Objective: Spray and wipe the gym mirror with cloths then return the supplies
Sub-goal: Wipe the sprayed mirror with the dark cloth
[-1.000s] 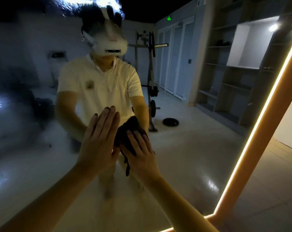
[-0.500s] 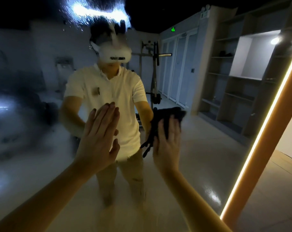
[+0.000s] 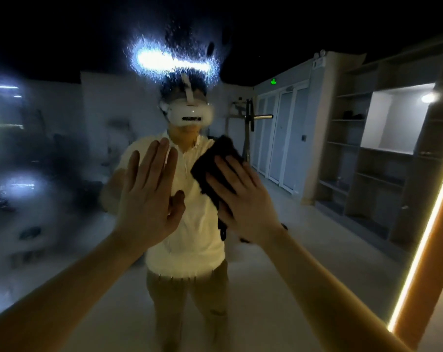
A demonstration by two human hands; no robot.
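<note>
My left hand [image 3: 149,196] was raised flat against the mirror [image 3: 304,262], fingers straight and together, holding nothing. My right hand [image 3: 246,199], just beside it, pressed the dark cloth [image 3: 215,161] to the mirror with fingers spread straight; the thumb's hold could not be made out. The cloth sat bunched, a tail hanging below my palm.

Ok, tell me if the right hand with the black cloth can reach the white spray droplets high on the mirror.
Probably yes: the right hand presses the black cloth to the mirror below the spray droplets, and nothing stands between.
</note>
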